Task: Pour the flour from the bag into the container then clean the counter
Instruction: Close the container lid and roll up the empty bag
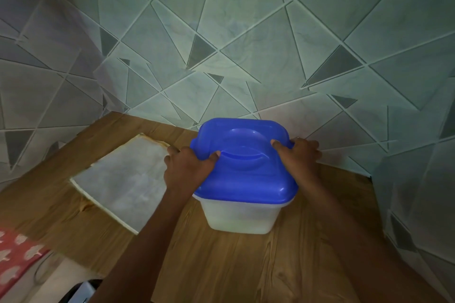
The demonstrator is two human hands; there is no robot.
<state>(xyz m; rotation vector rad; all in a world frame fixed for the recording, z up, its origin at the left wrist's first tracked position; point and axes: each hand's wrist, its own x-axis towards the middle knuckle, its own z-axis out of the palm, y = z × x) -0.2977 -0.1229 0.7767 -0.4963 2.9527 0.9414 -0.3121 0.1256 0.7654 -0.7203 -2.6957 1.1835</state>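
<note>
While the container (240,219) sits on the wooden worktop (221,265) close to the tiled wall (221,44), both hands are on its blue lid (248,179). The left hand (188,167) grips the lid's 9 o'clock edge, thumb on top and fingers curled over the rim. The right hand (299,155) grips the 2 o'clock corner the same way, thumb on top, fingers wrapped behind. Neither hand is spread wide; both are closed round the lid edge.

Handling, as a guess: the tub is translucent stiff plastic showing whitish inside, likely flour, so probably some weight low down. The lid looks smooth, slightly flexible and glossy, and could be slippery with floury fingers. Best hold is at opposite rim edges, as now, or under the tub's base for lifting; the moulded recess on the lid top looks like a handle. Whether the lid is snapped fully on, I can't tell.

At 9 o'clock of the container lies a flat pale sheet (123,184), just beside the left hand; it may be the emptied bag, can't confirm. A red patterned cloth (17,251) sits at 7 o'clock, off the worktop edge.

Labels: no brand, print or writing is readable on the lid, tub or sheet.
</note>
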